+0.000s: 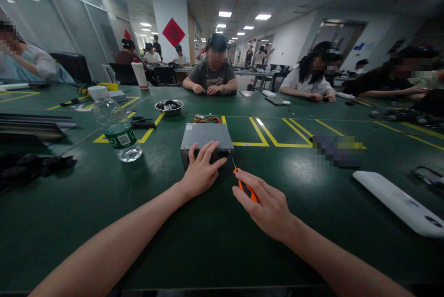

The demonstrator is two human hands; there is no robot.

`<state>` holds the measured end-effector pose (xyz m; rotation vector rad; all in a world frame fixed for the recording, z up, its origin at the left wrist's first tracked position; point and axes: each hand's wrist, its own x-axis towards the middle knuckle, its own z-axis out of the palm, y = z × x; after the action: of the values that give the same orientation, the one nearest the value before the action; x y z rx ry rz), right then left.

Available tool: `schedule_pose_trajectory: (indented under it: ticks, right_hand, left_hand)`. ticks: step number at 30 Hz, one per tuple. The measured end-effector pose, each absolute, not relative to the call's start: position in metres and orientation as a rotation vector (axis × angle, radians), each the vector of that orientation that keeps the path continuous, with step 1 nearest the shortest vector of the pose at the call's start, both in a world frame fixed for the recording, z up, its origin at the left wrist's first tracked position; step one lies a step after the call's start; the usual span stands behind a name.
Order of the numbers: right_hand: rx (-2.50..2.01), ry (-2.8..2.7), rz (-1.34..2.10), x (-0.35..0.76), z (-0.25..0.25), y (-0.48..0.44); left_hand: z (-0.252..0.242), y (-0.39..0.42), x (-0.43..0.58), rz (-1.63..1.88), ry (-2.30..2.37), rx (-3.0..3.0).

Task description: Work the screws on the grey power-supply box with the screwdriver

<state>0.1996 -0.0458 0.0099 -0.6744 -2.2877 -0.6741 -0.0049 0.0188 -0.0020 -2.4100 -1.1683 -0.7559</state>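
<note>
A grey metal computer power supply (207, 134) sits on the green table in front of me, with coloured wires coming out at its far side. Across its top edge and near face lies my left hand (201, 170), fingers spread and stretched out. The thumb points toward the lower right part of that face. My right hand (265, 200) is closed around the orange and black handle of a screwdriver (247, 186). Its thin shaft slants up to the near right corner of the power supply. Whether the tip sits in a screw is too small to tell.
Left of the power supply stands a clear water bottle (120, 126), and behind it a metal bowl (169, 108) of small dark parts. A long white object (398, 202) lies at the right. Yellow tape lines (249, 144) mark the table. Co-workers sit across from me.
</note>
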Motion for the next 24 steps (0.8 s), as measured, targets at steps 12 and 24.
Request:
schedule_pose_trajectory:
  ticks: [12, 24]
  right_hand:
    - [-0.677, -2.327, -0.61, 0.1975, 0.015, -0.0476]
    - [-0.671, -2.247, -0.613, 0.1996, 0.0197, -0.0463]
  left_hand:
    - [-0.0037, 0.0187, -0.0024, -0.815, -1.193, -2.399]
    - [-0.0026, 0.015, 0.0019, -0.832, -1.216, -2.398]
